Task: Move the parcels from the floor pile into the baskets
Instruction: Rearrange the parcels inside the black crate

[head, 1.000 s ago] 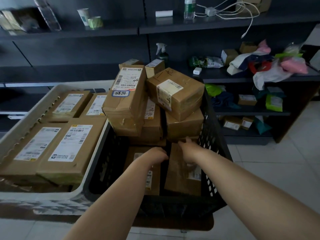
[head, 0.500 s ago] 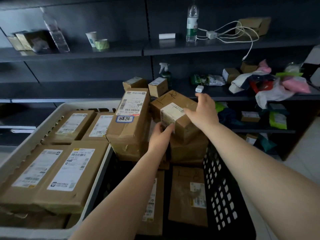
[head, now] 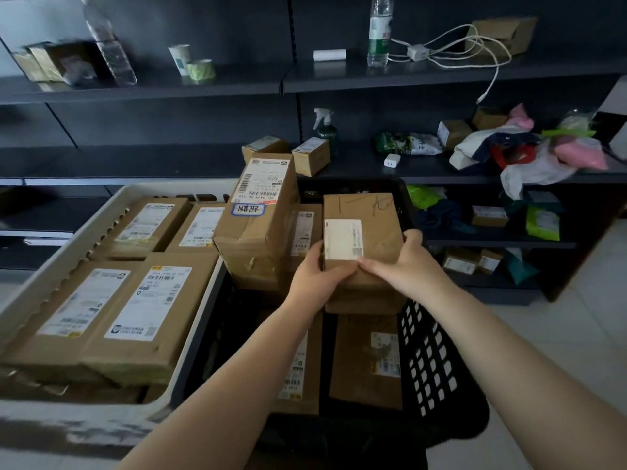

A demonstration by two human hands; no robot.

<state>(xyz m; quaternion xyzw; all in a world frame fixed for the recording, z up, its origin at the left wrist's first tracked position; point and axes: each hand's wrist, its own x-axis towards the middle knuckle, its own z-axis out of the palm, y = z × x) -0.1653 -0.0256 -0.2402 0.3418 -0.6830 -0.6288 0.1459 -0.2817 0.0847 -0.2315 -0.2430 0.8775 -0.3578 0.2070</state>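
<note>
Both hands grip a small brown cardboard parcel [head: 369,218] with a white label, on top of the stack in the black basket [head: 431,361]. My left hand [head: 317,278] holds its near left corner and my right hand [head: 403,262] holds its near right side. A taller parcel [head: 258,212] with a blue-outlined sticker leans to its left. Flat parcels [head: 368,364] stand on edge in the basket's near part. The white basket [head: 51,259] on the left holds several flat labelled parcels [head: 149,310].
Dark shelving [head: 339,79] runs behind the baskets, carrying a water bottle [head: 380,32], a spray bottle [head: 325,127], white cables, small boxes [head: 310,156] and a heap of coloured bags [head: 529,154] on the right. Pale tiled floor [head: 559,334] lies to the right.
My hands rose from the basket's near part to the top parcel, took hold of it and turned it square. The view tilted downward and nearer.
</note>
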